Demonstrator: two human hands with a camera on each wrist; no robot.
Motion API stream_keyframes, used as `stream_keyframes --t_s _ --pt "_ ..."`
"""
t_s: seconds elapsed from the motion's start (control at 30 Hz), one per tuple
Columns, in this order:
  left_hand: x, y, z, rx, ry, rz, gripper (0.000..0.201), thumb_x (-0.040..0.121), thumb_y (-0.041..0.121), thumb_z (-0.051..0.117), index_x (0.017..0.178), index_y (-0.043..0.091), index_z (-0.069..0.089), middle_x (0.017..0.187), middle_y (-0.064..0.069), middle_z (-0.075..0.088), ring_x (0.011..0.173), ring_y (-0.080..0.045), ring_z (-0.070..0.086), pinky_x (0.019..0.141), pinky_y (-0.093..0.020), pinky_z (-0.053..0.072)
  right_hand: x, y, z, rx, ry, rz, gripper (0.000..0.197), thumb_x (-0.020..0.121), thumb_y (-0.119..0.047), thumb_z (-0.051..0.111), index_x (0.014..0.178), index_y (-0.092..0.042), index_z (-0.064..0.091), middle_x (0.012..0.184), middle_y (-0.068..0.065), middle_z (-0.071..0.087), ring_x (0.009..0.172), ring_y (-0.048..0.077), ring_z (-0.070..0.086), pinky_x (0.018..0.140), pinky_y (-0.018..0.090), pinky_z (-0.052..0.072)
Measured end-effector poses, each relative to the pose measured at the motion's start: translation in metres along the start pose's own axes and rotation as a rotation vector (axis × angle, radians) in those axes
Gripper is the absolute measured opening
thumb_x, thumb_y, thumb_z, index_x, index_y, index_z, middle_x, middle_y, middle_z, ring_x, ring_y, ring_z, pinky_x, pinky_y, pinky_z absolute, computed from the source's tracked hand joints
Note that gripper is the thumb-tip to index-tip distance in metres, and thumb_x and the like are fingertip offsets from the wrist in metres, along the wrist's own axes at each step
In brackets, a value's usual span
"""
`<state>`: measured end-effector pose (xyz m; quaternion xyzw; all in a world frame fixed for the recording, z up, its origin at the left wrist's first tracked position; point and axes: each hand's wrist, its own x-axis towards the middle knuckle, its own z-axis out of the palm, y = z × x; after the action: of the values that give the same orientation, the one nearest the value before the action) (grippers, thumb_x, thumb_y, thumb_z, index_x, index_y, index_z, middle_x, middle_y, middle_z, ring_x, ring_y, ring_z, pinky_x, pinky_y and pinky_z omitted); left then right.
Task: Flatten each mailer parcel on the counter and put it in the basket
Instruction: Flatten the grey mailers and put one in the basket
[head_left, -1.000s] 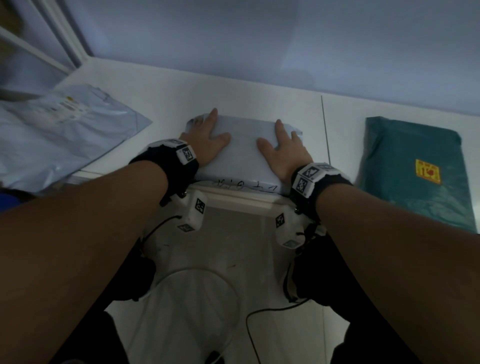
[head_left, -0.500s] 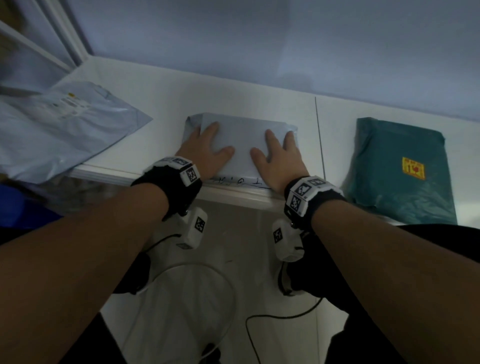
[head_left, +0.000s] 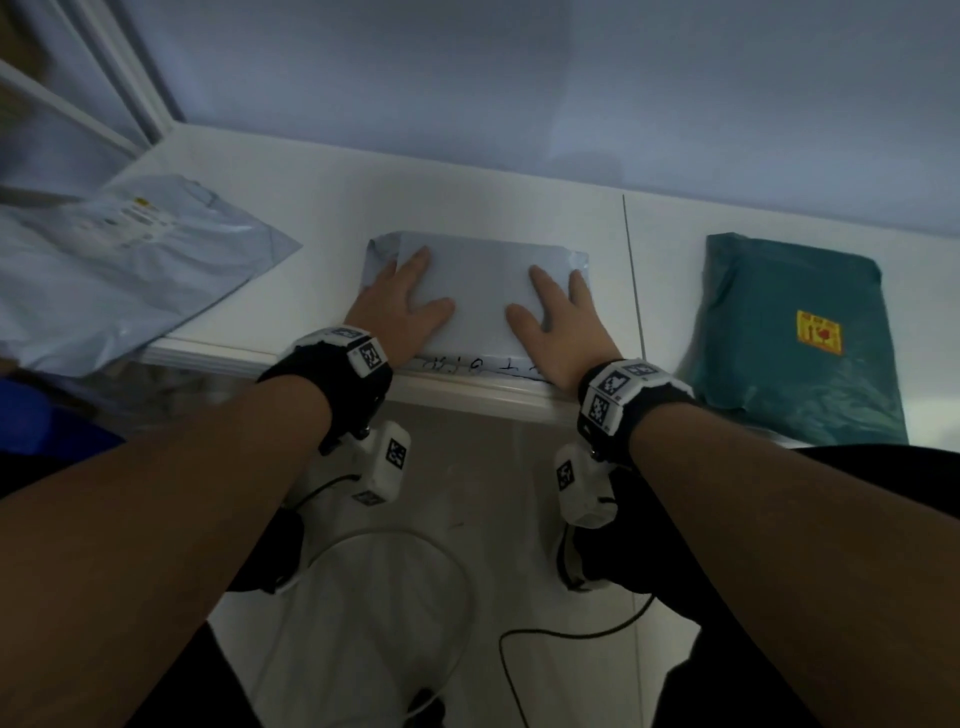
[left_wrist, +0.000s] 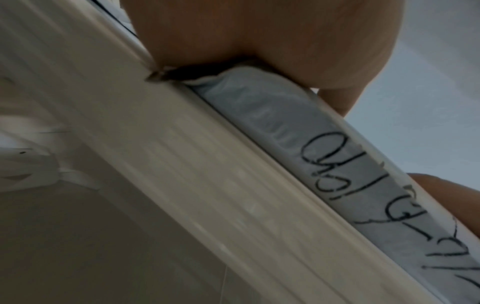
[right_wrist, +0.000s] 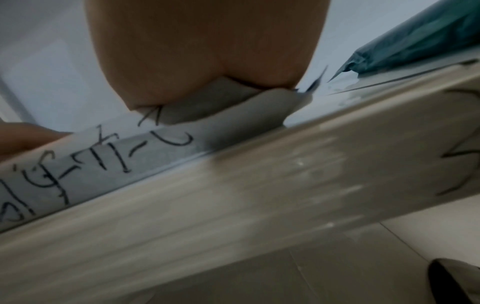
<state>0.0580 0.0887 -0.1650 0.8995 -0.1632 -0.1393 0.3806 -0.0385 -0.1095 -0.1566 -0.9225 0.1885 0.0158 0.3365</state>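
A pale grey mailer parcel (head_left: 480, 291) with black handwriting on its near side lies at the front edge of the white counter (head_left: 467, 192). My left hand (head_left: 402, 306) presses flat on its left part, fingers straight. My right hand (head_left: 558, 317) presses flat on its right part the same way. In the left wrist view the heel of my palm (left_wrist: 259, 41) bears down on the parcel's edge (left_wrist: 280, 127); the right wrist view shows the other palm (right_wrist: 207, 51) squashing the parcel's corner (right_wrist: 233, 115). No basket is in view.
A teal mailer parcel (head_left: 795, 338) with a yellow sticker lies on the counter to the right. A large crumpled pale grey mailer (head_left: 114, 270) overhangs the counter's left end. Cables (head_left: 571, 634) trail on the floor below, and a wall runs behind the counter.
Both hands have slid back along the parcel toward the counter's front edge, staying flat on it. The parcel has stayed in place.
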Motion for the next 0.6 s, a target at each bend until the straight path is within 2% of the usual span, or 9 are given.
stream_keyframes --t_s 0.17,0.37,0.53,0.6 --pt "0.0010 -0.0030 -0.0006 0.016 -0.041 -0.003 0.105 0.059 0.080 0.040 0.152 0.035 0.019 0.160 -0.001 0.017 0.144 -0.022 0.024 0.120 -0.039 0.017 -0.0017 0.0019 0.0038 0.017 0.016 0.025 0.070 0.093 -0.064 0.040 0.154 -0.040 0.017 0.164 0.010 0.005 0.151 0.026 0.011 0.119 0.036 0.015" --pt "0.0026 0.0021 -0.0045 -0.001 -0.075 -0.030 0.094 0.069 0.064 0.046 0.153 0.032 0.016 0.161 -0.006 0.012 0.146 -0.022 0.018 0.121 -0.037 0.011 0.0016 0.0049 0.0040 0.057 0.010 0.021 0.070 0.093 -0.063 0.043 0.154 -0.041 0.018 0.164 0.008 0.006 0.151 0.023 0.010 0.119 0.034 0.013" --pt "0.0026 0.0010 -0.0055 -0.027 -0.084 -0.058 0.104 0.059 0.077 0.044 0.151 0.040 0.015 0.161 -0.004 0.012 0.146 -0.022 0.017 0.120 -0.038 0.013 0.0021 0.0077 0.0065 0.103 0.048 -0.002 0.069 0.093 -0.061 0.046 0.154 -0.037 0.022 0.164 0.007 0.009 0.151 0.021 0.010 0.116 0.030 0.012" --pt "0.0011 0.0003 -0.0035 -0.010 -0.064 -0.058 0.097 0.063 0.074 0.046 0.151 0.042 0.017 0.161 -0.004 0.013 0.146 -0.022 0.019 0.120 -0.037 0.015 0.0013 0.0078 0.0073 0.108 0.057 0.000 0.068 0.093 -0.061 0.045 0.154 -0.038 0.023 0.164 0.006 0.010 0.151 0.021 0.011 0.117 0.032 0.014"
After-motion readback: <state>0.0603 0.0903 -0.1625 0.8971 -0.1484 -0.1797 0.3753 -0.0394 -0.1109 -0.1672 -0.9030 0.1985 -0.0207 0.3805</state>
